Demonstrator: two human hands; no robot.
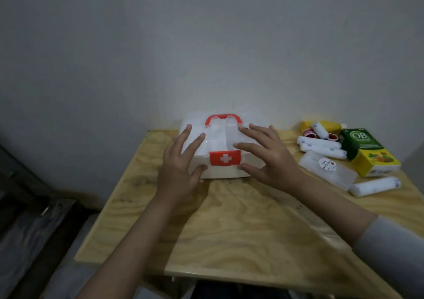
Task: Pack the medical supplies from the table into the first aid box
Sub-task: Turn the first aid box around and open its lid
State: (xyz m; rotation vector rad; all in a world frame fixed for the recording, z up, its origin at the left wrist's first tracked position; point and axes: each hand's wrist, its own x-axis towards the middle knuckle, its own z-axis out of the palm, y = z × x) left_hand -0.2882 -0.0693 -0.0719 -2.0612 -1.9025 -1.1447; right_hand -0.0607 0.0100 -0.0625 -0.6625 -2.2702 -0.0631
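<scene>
The white first aid box (218, 138), lid closed, stands at the back of the wooden table (241, 229) against the wall. It has an orange handle (223, 117) on top and an orange latch with a white cross (225, 158) at the front. My left hand (181, 163) is spread over the box's left side, thumb at the lower front edge. My right hand (268, 156) is spread over its right side, thumb near the latch. Neither hand holds a loose item. The supplies lie in a pile at the right.
At the right of the table lie several white bandage rolls (321, 143), one apart nearer me (375, 186), a flat clear case with a sticker (328, 167), a green and yellow carton (367, 151), a yellow packet (325, 126) and small red-rimmed items (309, 133). The table's left edge drops to the floor.
</scene>
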